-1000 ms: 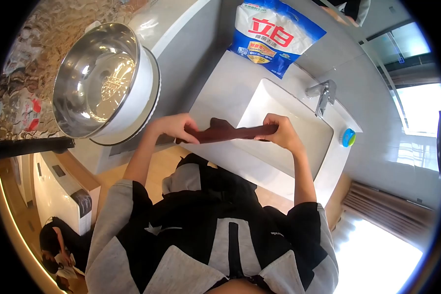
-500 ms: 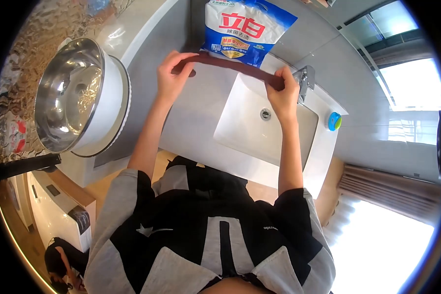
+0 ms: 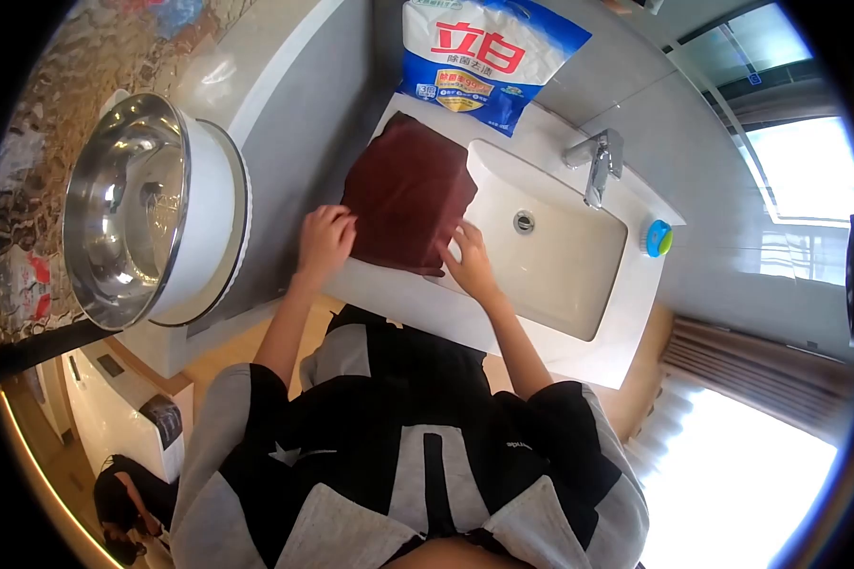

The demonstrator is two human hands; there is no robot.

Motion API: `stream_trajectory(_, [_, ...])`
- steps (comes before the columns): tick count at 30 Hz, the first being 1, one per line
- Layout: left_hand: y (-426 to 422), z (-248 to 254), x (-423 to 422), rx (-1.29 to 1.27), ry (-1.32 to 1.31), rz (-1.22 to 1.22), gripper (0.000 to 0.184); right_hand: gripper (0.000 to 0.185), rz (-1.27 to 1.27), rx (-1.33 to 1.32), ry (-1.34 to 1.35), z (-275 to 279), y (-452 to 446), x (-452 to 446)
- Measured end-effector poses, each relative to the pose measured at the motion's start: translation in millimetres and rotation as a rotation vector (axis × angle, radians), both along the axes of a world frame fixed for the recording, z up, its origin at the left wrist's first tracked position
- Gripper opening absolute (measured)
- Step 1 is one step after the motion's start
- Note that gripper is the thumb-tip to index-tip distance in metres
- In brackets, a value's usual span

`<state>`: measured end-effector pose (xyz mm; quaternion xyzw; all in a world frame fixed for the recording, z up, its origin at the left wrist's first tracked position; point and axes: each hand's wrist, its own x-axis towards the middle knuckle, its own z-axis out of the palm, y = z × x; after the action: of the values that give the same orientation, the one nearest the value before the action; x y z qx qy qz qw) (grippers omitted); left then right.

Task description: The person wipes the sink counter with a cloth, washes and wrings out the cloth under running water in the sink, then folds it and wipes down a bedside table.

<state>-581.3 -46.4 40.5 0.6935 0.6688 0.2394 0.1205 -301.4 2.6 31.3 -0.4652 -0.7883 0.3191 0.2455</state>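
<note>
Head view: dark red cloth flat on the bench, its right edge at the basin.
The left hand curls loosely at the cloth's left edge; whether that grip pinches fabric, I cannot tell. The right hand has thumb and fingers parted at the near right corner. A rightward push could tip that side into the basin, while a shove away might bunch the cloth against the detergent bag.

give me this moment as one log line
cloth: spread on counter, beside sink | left hand: at cloth's left edge | right hand: at cloth's right edge | bag: behind cloth
</note>
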Motion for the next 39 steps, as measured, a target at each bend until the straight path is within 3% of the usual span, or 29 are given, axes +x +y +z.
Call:
stream_trajectory(3, [34.2,1.7,52.0,0.056,0.017,0.021,0.051,0.050,-0.288,0.050,0.156,-15.6,15.7,-49.4])
stream_trajectory(4, [45.7,-9.4,66.5,0.053,0.073,0.017,0.053,0.054,-0.291,-0.022,0.142,-16.7,23.5,-63.2])
stream_trajectory(5, [53.2,-22.8,75.4,0.071,0.076,-0.018,0.053,0.052,-0.334,0.101,0.211,-36.9,31.1,-78.7])
stream_trajectory(7, [68.8,-29.1,85.5,0.035,0.231,0.021,0.052,0.051,-0.381,0.116,0.014,-37.5,37.5,-94.7])
stream_trajectory(11, [96.0,-31.0,79.8,0.081,0.213,-0.021,0.050,0.052,-0.382,0.267,-0.126,-40.9,69.0,-93.3])
stream_trajectory(23, [200.8,-48.5,75.8,0.185,0.200,-0.044,0.047,0.057,-0.447,0.312,-0.398,-47.0,169.9,-95.9])
stream_trajectory(29, [175.6,-42.7,79.5,0.153,0.206,-0.029,0.048,0.054,-0.444,0.292,-0.311,-42.4,145.1,-96.8])
stream_trajectory(32, [126.6,-33.4,80.0,0.090,0.193,-0.021,0.048,0.054,-0.396,0.307,-0.238,-37.0,97.2,-96.1])
stream_trajectory(35, [60.3,-19.7,80.1,-0.005,0.192,-0.046,0.051,0.057,-0.359,0.140,-0.044,-23.3,26.3,-96.6])
stream_trajectory(37, [16.6,-22.7,80.4,-0.097,0.197,-0.035,0.052,0.058,-0.293,0.094,-0.128,-29.5,-15.2,-94.4])
stream_trajectory(39, [-6.4,-21.2,86.0,-0.146,0.255,0.022,0.053,0.059,-0.174,0.240,-0.420,-15.0,-31.1,-93.8])
